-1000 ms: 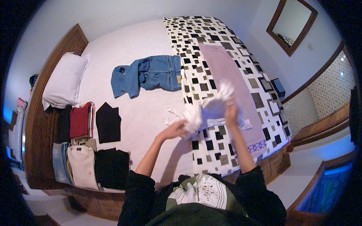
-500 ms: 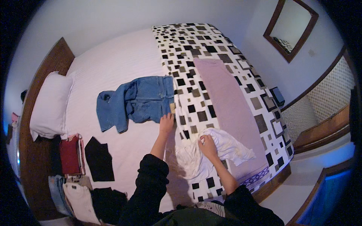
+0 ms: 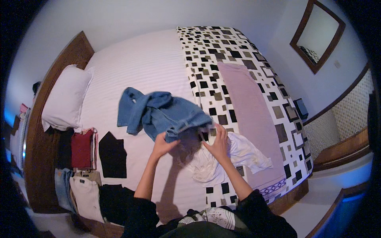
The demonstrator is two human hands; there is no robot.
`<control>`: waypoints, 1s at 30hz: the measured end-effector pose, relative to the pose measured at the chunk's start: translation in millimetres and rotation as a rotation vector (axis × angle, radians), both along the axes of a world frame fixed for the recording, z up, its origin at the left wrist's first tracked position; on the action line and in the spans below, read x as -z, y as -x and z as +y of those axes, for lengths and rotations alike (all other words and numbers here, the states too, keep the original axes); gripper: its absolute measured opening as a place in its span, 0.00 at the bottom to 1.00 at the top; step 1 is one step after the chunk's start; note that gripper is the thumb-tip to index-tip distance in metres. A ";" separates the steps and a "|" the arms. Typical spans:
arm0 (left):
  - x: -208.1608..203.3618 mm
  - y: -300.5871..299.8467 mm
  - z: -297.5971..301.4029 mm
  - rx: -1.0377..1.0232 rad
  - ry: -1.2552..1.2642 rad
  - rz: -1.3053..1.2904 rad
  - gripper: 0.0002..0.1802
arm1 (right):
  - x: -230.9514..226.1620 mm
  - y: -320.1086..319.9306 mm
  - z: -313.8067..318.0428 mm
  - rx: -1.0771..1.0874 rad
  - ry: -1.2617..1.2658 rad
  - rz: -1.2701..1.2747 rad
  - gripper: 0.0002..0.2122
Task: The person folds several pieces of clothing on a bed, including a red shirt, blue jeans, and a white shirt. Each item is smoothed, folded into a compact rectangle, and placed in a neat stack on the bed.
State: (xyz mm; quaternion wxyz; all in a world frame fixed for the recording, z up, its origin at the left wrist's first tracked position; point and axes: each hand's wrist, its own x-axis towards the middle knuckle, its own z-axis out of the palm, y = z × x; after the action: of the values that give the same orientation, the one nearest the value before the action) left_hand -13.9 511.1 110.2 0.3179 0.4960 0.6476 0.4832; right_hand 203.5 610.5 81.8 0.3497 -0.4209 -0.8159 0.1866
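Near the middle of the head view, the blue denim garment (image 3: 154, 111) lay over the bed (image 3: 143, 59), its narrow end folded back on itself at the pillow side and its waist end lifted toward the person. The left hand (image 3: 163, 146) was grasping the near corner of that waist end, thumb and fingers closed on the fabric. The right hand (image 3: 216, 142) stood at the opposite corner with its thumb spread away from its fingers; the fingertips met the denim edge, but whether they gripped it could not be told. Just below the right hand a crumpled white cloth (image 3: 248, 152) was spread out, its right part over a lilac towel (image 3: 252, 103). Beneath these ran a cover (image 3: 278, 112) patterned with black and grey squares, across the right part of the bed.

To the left, a white pillow (image 3: 65, 97) leaned by the wooden headboard (image 3: 57, 77). Below the pillow lay a red folded garment (image 3: 81, 150), with a black folded garment (image 3: 112, 156) just beside it. Nearer the person were folded jeans (image 3: 63, 188), a cream top (image 3: 86, 200) and black folded clothing (image 3: 116, 203) in a row. At upper right, a wood-framed mirror (image 3: 317, 35) hung on the wall.
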 end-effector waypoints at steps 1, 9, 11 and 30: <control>-20.8 -15.0 -17.4 0.055 -0.038 -0.019 0.14 | -8.4 7.3 -6.7 -0.017 0.020 -0.074 0.40; -59.9 -80.4 -144.2 0.239 -0.023 0.246 0.08 | 10.5 -44.3 -67.4 -0.166 -0.058 -0.107 0.19; -56.7 -85.2 -163.7 0.221 -0.046 0.262 0.08 | 8.7 -75.7 -82.7 -0.211 0.005 -0.195 0.16; -180.9 -133.3 -87.4 0.887 -0.476 0.045 0.14 | -226.2 -117.8 -146.1 -0.830 -0.379 0.137 0.16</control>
State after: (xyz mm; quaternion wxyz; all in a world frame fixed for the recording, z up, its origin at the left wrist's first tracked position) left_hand 119.4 423.7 291.1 0.3565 0.7927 0.2530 0.4249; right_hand 321.2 464.3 307.9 0.3693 0.0261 -0.9102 0.1855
